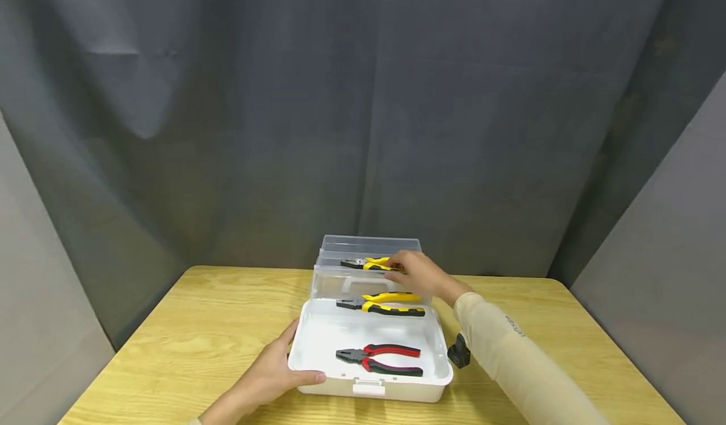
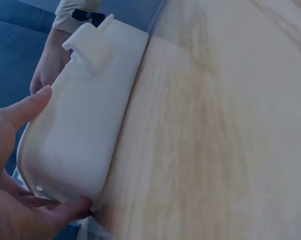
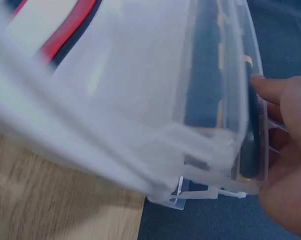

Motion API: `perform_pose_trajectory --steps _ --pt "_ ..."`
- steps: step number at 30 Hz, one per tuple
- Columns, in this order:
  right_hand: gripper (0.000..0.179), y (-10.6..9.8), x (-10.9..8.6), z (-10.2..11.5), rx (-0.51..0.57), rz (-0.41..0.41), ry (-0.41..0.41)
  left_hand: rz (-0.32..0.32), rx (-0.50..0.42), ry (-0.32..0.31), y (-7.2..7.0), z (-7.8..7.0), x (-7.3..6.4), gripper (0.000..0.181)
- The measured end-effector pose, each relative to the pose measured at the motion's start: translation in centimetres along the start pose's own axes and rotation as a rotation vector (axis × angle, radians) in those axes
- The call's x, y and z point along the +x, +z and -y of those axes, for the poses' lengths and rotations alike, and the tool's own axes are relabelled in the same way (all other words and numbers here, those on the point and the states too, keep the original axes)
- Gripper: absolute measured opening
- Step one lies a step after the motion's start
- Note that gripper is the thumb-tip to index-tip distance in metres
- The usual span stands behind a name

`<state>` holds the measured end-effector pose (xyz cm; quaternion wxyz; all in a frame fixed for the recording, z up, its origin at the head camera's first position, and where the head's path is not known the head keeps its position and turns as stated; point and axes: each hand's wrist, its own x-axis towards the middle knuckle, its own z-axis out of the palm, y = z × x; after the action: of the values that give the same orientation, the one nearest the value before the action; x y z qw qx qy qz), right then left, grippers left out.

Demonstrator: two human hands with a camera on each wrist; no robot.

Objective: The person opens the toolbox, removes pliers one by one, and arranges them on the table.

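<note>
A white toolbox stands open on the table. My left hand grips its front left corner, thumb on the front rim; in the left wrist view the fingers reach round the box's end. Red-and-black pliers lie in the front of the box, and yellow-and-black pliers lie behind them. Another pair of yellow-and-black pliers is at the raised clear tray at the back. My right hand holds this pair by the handles; its fingertips are partly hidden.
A wooden table lies under the box. Dark grey curtain hangs behind it, and pale panels stand at both sides. The box's white latch faces front. A black device is beside the right forearm.
</note>
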<state>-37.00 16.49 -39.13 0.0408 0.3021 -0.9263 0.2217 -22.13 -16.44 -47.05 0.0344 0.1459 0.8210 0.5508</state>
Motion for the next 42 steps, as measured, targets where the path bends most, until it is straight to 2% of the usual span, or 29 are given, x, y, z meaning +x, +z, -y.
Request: perform_pose_trajectory --steps 5,9,14,19,26,32,36,42 --pt "0.027 -0.5 0.5 -0.4 0.022 0.045 -0.045 0.002 -0.008 0.018 0.1 0.1 0.5 0.116" --pt "0.028 -0.6 0.6 -0.8 0.087 0.063 -0.018 0.006 0.014 0.010 0.2 0.2 0.7 0.116" --pt "0.027 -0.5 0.8 -1.3 0.158 0.039 0.002 0.012 0.031 -0.002 0.1 0.4 0.8 0.117" --pt "0.021 -0.8 1.2 -1.1 0.173 0.024 0.019 0.013 0.030 -0.007 0.0 0.6 1.1 0.117" --pt "0.018 -1.5 1.5 -0.6 0.179 0.089 0.091 0.013 0.019 -0.010 0.1 0.6 1.2 0.118" --pt "0.016 -1.6 1.5 -0.3 0.169 0.093 0.097 0.017 -0.026 0.007 0.3 0.3 1.2 0.116" --pt "0.013 -1.7 1.8 -0.1 0.186 0.107 0.077 0.006 -0.018 -0.004 0.0 0.2 1.0 0.117" --pt "0.021 -2.1 2.0 -0.2 0.215 0.082 0.080 0.002 -0.009 -0.002 -0.1 0.2 1.2 0.116"
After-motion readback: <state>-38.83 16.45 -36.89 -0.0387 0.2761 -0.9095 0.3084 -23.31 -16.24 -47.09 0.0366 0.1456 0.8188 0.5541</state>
